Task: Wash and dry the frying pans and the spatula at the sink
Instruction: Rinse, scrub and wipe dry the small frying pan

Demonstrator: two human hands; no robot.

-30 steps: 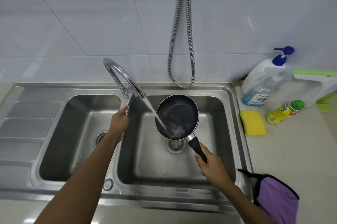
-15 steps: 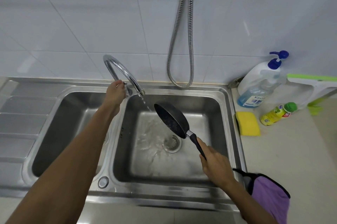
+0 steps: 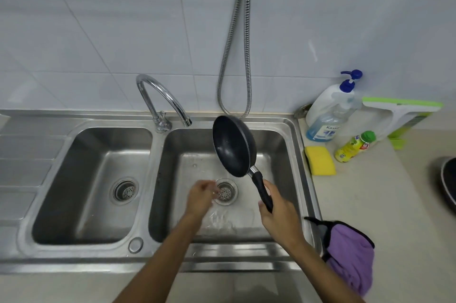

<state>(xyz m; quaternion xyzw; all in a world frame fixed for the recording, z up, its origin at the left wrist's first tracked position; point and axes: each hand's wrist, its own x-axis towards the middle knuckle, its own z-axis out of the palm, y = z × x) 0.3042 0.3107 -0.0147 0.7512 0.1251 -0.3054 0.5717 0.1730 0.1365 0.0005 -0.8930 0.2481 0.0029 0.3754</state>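
I count two pans: one (image 3: 233, 146) held over the right basin, and the edge of another (image 3: 448, 180) at the far right of the tabletop (image 3: 385, 199). Two basins, left (image 3: 91, 179) and right (image 3: 222, 154), each with one drain. One tap (image 3: 162, 100), one hose (image 3: 234, 55). Two bottles (image 3: 328, 115) (image 3: 355, 146), one sponge (image 3: 320, 160), one squeegee (image 3: 402, 112), one purple cloth (image 3: 350, 253). My two hands, left (image 3: 199, 196) and right (image 3: 278, 211).

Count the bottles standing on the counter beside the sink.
2. A large pump bottle holding blue liquid stands against the wall right of the sink; a small yellow bottle with a green cap stands in front of it, by the yellow sponge. None seems hidden.
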